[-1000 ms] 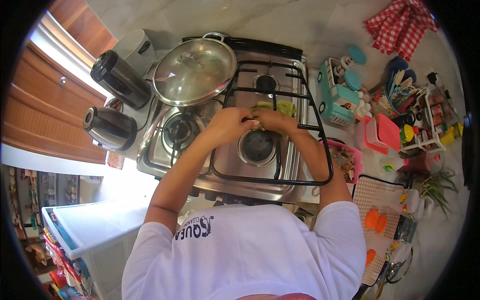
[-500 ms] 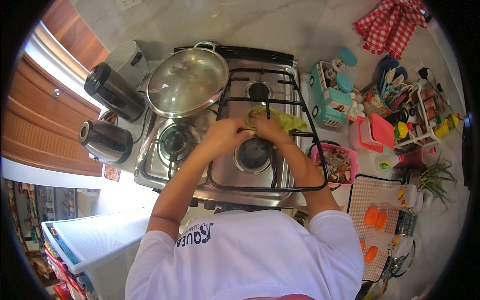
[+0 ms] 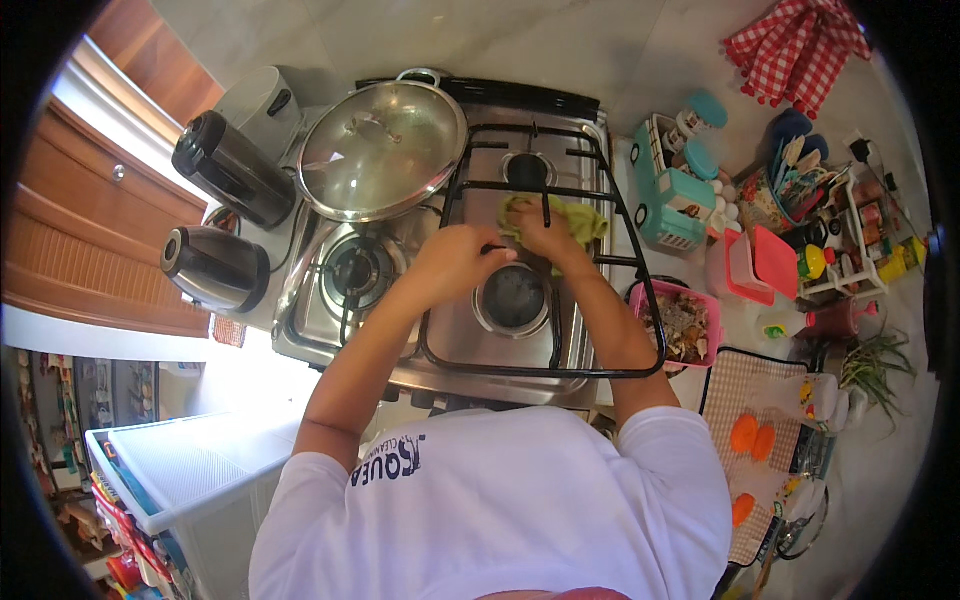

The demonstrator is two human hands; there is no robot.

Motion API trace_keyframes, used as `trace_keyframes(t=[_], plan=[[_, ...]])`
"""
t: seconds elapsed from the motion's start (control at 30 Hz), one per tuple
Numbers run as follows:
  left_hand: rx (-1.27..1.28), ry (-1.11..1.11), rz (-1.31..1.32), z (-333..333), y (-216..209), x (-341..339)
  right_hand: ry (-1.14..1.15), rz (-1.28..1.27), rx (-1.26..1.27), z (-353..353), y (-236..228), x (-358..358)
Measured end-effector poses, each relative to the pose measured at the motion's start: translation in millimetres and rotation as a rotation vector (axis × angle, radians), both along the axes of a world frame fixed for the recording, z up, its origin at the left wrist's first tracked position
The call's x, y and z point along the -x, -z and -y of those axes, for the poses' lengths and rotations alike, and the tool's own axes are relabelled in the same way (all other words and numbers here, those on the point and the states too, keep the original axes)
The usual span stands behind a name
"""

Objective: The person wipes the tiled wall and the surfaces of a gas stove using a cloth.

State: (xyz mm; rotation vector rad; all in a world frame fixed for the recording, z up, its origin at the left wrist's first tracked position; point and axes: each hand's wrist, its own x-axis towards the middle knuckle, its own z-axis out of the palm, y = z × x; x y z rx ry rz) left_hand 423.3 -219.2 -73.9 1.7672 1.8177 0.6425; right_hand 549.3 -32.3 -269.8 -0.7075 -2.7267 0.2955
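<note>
My right hand is closed on a green cloth, pressing it to the steel top of the gas stove. It reaches under the raised black pan grate, between the back burner and the front burner. My left hand is closed around an inner bar of the grate, whose dark tip shows between thumb and fingers. The grate sits tilted above the stove's right half, and its front right corner crosses over my right forearm.
A lidded steel pan covers the back left burner, beside a bare left burner. Two dark kettle-like vessels stand at the left. Right of the stove are a pink tub of scraps, a teal caddy and a checked mat.
My right hand and the cloth have moved slightly toward the back burner. My left hand keeps its hold on the grate. The whole view has shifted a little.
</note>
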Motion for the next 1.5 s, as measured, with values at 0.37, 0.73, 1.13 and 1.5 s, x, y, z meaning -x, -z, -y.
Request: trace_keyframes(t=[0.37, 0.73, 1.13, 1.5], plan=[[-0.063, -0.017, 0.041, 3, 3, 3, -0.481, 0.088, 0.261, 38, -34, 23], [-0.002, -0.054, -0.008, 6, 3, 4, 0.4, 0.433, -0.123, 31, -40, -54], [0.017, -0.025, -0.017, 2, 1, 1, 0.48, 0.289, -0.125, 42, -39, -78], [-0.037, 0.0, 0.0, 9, 21, 10, 0.292, 0.537, 0.272, 248, -71, -133]])
